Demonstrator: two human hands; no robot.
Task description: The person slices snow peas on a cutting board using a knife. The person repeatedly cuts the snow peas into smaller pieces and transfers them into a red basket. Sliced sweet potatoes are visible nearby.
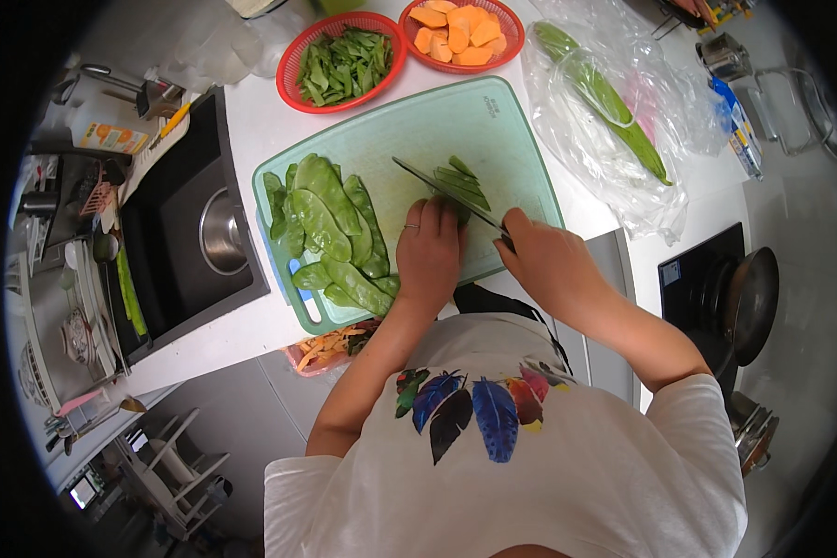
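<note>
On the pale green cutting board (pixel 383 153), my right hand (pixel 547 247) grips a kitchen knife (pixel 453 197) by its handle. The blade slants up and left, right beside the fingertips of my left hand (pixel 429 251). Those fingers are bent and press down a green pod, mostly hidden under them. Just beyond the blade lie several thin slanted slices (pixel 460 180) of pod. Whole flat green pods (pixel 324 223), wet and shiny, are heaped on the board's left side, close to my left hand.
Behind the board stand a red basket of cut greens (pixel 345 66) and a red basket of orange chunks (pixel 460 31). A long green gourd (pixel 610 104) lies on plastic bags at right. A black sink (pixel 181 216) holds a steel bowl (pixel 222 234). Peelings (pixel 324 349) hang below the counter's front edge.
</note>
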